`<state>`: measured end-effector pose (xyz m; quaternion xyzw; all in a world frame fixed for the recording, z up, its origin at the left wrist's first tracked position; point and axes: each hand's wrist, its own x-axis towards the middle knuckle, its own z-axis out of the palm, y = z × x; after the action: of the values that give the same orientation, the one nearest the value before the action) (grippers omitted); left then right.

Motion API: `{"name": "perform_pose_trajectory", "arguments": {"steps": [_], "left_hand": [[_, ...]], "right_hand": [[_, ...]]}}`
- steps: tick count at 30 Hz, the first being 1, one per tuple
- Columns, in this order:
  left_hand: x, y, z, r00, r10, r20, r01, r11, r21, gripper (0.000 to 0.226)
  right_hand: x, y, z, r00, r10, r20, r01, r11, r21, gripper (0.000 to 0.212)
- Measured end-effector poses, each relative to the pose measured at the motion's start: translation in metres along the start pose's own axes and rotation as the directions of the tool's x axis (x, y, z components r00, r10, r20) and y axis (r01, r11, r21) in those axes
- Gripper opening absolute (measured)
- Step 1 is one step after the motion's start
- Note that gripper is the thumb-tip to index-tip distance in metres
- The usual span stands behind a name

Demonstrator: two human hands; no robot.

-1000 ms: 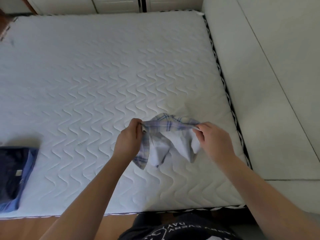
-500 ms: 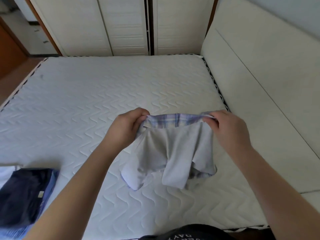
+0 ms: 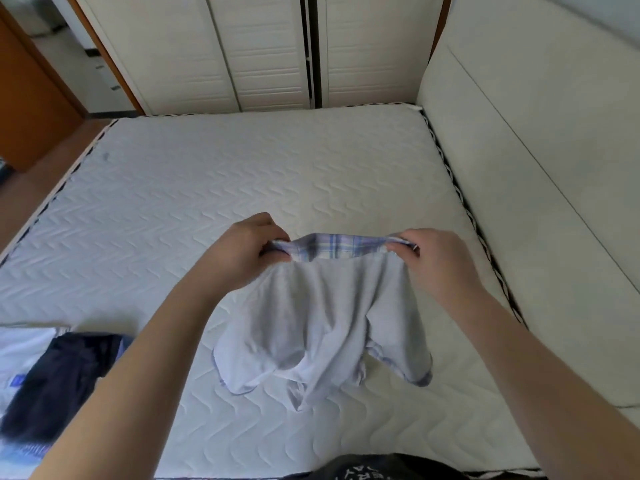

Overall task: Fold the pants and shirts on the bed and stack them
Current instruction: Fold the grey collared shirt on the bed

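A small pair of pale shorts [image 3: 311, 327] with a blue plaid waistband hangs in the air over the white quilted mattress [image 3: 242, 188]. My left hand [image 3: 249, 247] pinches the left end of the waistband. My right hand [image 3: 433, 258] pinches the right end, so the band is stretched between them. The two legs hang down, their hems just above or touching the mattress. A stack of folded clothes [image 3: 52, 382], dark navy on top with light blue and white beneath, lies at the mattress's near left corner.
A padded cream headboard [image 3: 540, 168] runs along the right side of the bed. White wardrobe doors [image 3: 263, 53] stand behind the far edge. Wooden floor and a brown door [image 3: 31, 98] are at the far left.
The shorts went from a bunched bundle low over the mattress to hanging spread out by the waistband. Both hands rose and moved apart; the view tilted up to show the wardrobe.
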<state>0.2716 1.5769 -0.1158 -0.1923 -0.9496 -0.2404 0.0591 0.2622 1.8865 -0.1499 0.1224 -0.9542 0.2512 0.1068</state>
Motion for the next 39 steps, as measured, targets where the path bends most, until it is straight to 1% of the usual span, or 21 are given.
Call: {"name": "perform_pose_trajectory", "arguments": {"steps": [2, 4, 6, 8, 9, 11, 14, 17, 19, 21, 23, 25, 27, 29, 31, 35, 39], "left_hand": [[0.003, -0.011, 0.018, 0.996, -0.039, 0.078, 0.030, 0.994, 0.103, 0.009], [0.002, -0.023, 0.034, 0.991, -0.077, 0.111, 0.055, 0.980, 0.193, 0.013], [-0.002, -0.035, 0.050, 0.989, -0.125, 0.077, 0.096, 0.949, 0.299, 0.013], [-0.009, -0.044, 0.067, 0.978, -0.204, 0.047, 0.168, 0.900, 0.401, 0.012], [-0.011, -0.049, 0.076, 0.968, -0.249, 0.042, 0.209, 0.884, 0.418, 0.014], [-0.010, -0.062, 0.090, 0.946, -0.319, 0.048, 0.279, 0.883, 0.377, 0.018], [0.000, -0.088, 0.109, 0.910, -0.410, 0.066, 0.386, 0.893, 0.233, 0.019], [0.024, -0.120, 0.130, 0.884, -0.466, 0.029, 0.460, 0.881, 0.111, 0.020], [0.047, -0.142, 0.143, 0.878, -0.479, -0.001, 0.478, 0.877, 0.047, 0.021], [0.069, -0.160, 0.157, 0.871, -0.490, -0.017, 0.490, 0.872, -0.023, 0.022], [0.085, -0.173, 0.173, 0.874, -0.487, -0.003, 0.486, 0.872, -0.067, 0.024], [0.097, -0.181, 0.191, 0.881, -0.471, 0.037, 0.473, 0.876, -0.094, 0.028], [0.103, -0.189, 0.209, 0.882, -0.458, 0.107, 0.469, 0.876, -0.112, 0.037], [0.104, -0.195, 0.228, 0.887, -0.429, 0.170, 0.450, 0.885, -0.118, 0.046], [0.096, -0.199, 0.249, 0.899, -0.382, 0.216, 0.412, 0.903, -0.119, 0.051], [0.051, -0.200, 0.293, 0.862, -0.375, 0.342, 0.426, 0.901, -0.087, 0.048], [-0.003, -0.194, 0.330, 0.837, -0.316, 0.446, 0.411, 0.902, -0.132, 0.047]], "right_hand": [[0.004, 0.018, 0.022, 0.996, 0.035, 0.083, -0.036, 0.999, 0.012, 0.024], [0.008, 0.032, 0.041, 0.987, 0.065, 0.148, -0.070, 0.997, 0.033, 0.022], [0.012, 0.040, 0.059, 0.979, 0.074, 0.192, -0.089, 0.993, 0.072, 0.022], [0.017, 0.044, 0.075, 0.965, 0.066, 0.253, -0.085, 0.994, 0.062, 0.026], [0.019, 0.045, 0.084, 0.957, 0.065, 0.284, -0.082, 0.996, 0.047, 0.028], [0.027, 0.046, 0.099, 0.945, 0.075, 0.319, -0.089, 0.996, 0.028, 0.029], [0.044, 0.049, 0.124, 0.937, 0.103, 0.334, -0.119, 0.993, 0.027, 0.031], [0.066, 0.055, 0.153, 0.942, 0.150, 0.299, -0.172, 0.984, 0.048, 0.030], [0.088, 0.061, 0.174, 0.947, 0.179, 0.266, -0.206, 0.975, 0.079, 0.028], [0.111, 0.068, 0.196, 0.930, 0.182, 0.320, -0.235, 0.963, 0.134, 0.026], [0.128, 0.074, 0.215, 0.884, 0.198, 0.424, -0.312, 0.925, 0.217, 0.029], [0.137, 0.079, 0.234, 0.842, 0.223, 0.491, -0.389, 0.881, 0.268, 0.038], [0.141, 0.086, 0.253, 0.813, 0.241, 0.531, -0.439, 0.852, 0.286, 0.046], [0.145, 0.094, 0.270, 0.795, 0.250, 0.553, -0.464, 0.837, 0.289, 0.054], [0.144, 0.103, 0.285, 0.772, 0.261, 0.579, -0.474, 0.844, 0.251, 0.062], [0.110, 0.114, 0.315, 0.732, 0.317, 0.603, -0.525, 0.827, 0.203, 0.055], [0.049, 0.119, 0.346, 0.650, 0.276, 0.708, -0.482, 0.870, 0.102, 0.051]]}}
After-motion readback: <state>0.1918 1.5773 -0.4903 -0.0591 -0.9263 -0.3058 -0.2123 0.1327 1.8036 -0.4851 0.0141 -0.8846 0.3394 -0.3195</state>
